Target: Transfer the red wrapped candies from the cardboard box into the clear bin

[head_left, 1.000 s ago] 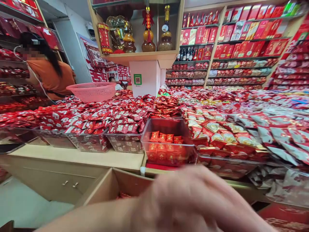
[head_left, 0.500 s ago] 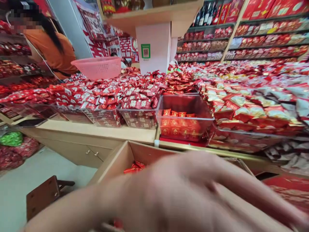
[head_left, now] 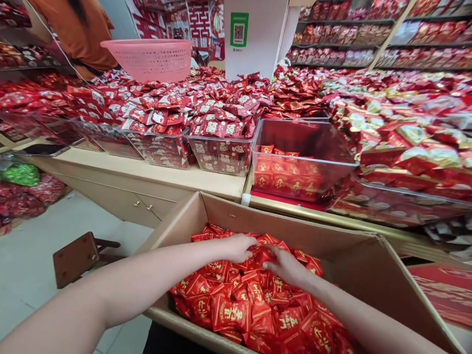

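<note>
Both my hands are down in a big cardboard box (head_left: 354, 265) filled with small red candy packets (head_left: 258, 305). My left hand (head_left: 238, 247) curls its fingers into the pile at the box's middle. My right hand (head_left: 285, 265) lies beside it, fingers bent round packets, the two hands nearly touching. What exactly each grips is hidden among the packets. Behind the box stands a clear plastic bin (head_left: 298, 160) partly filled with neat rows of the same red packets.
A long counter (head_left: 147, 172) carries clear bins heaped with red sweets. A pink basket (head_left: 151, 58) sits on the heap at the back. A person in orange (head_left: 77, 29) stands at the far left. A small wooden stool (head_left: 79, 255) is on the floor.
The view has tilted down. My hand, blurred close to the camera before, has dropped into the cardboard box, and both hands now rest in the packets.
</note>
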Tool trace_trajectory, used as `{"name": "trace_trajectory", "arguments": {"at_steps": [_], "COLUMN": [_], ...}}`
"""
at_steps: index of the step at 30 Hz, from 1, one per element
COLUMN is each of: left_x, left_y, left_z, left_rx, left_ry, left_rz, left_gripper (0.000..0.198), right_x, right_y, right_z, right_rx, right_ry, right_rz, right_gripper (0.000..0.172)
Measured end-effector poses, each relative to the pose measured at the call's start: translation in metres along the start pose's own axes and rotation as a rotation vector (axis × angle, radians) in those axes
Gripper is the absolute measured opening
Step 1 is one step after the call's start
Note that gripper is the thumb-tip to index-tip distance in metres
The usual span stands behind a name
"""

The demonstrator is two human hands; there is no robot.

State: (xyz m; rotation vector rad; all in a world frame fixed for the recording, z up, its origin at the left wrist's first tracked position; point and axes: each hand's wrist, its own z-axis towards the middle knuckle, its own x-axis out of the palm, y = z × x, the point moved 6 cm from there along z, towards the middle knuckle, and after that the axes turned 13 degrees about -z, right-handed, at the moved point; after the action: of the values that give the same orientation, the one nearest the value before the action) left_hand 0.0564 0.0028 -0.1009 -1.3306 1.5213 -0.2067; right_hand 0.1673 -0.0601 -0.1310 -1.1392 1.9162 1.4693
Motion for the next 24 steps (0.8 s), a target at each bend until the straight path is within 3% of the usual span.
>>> {"name": "trace_trajectory", "arguments": {"at_steps": [3, 8, 12, 14, 17, 19, 24], "left_x": [0.0, -0.008, -0.004, 0.002, 0.013, 0.018, 0.018], "left_y": [0.0, 0.011, 0.019, 0.023, 0.027, 0.03, 0.035], "left_z": [0.002, 0.01, 0.007, 0.002, -0.003, -0.005, -0.001], "left_rx": [0.007, -0.079, -0.171, -0.206, -0.204, -0.202, -0.272], "left_ry": [0.008, -0.058, -0.067, -0.055, -0.042, -0.048, -0.136], "left_rz": [0.002, -0.022, -0.009, -0.003, -0.002, -0.035, -0.276], "left_gripper": [0.038, 0.035, 0.035, 0.042, 0.065, 0.079, 0.073], "right_x": [0.003, -0.032, -0.057, -0.051, -0.028, -0.018, -0.019], "right_y": [0.0, 0.002, 0.015, 0.015, 0.01, 0.006, 0.002], "right_z": [0.001, 0.003, -0.001, -0.005, -0.018, -0.023, -0.012], "right_rx": [0.005, 0.079, -0.053, -0.09, -0.085, -0.061, -0.02], "right_ry": [-0.023, -0.056, -0.096, 0.053, 0.395, 0.489, 0.251], "right_rz": [0.011, 0.118, -0.27, -0.378, -0.318, -0.285, -0.219], "right_gripper": [0.015, 0.018, 0.014, 0.011, 0.011, 0.014, 0.014]}}
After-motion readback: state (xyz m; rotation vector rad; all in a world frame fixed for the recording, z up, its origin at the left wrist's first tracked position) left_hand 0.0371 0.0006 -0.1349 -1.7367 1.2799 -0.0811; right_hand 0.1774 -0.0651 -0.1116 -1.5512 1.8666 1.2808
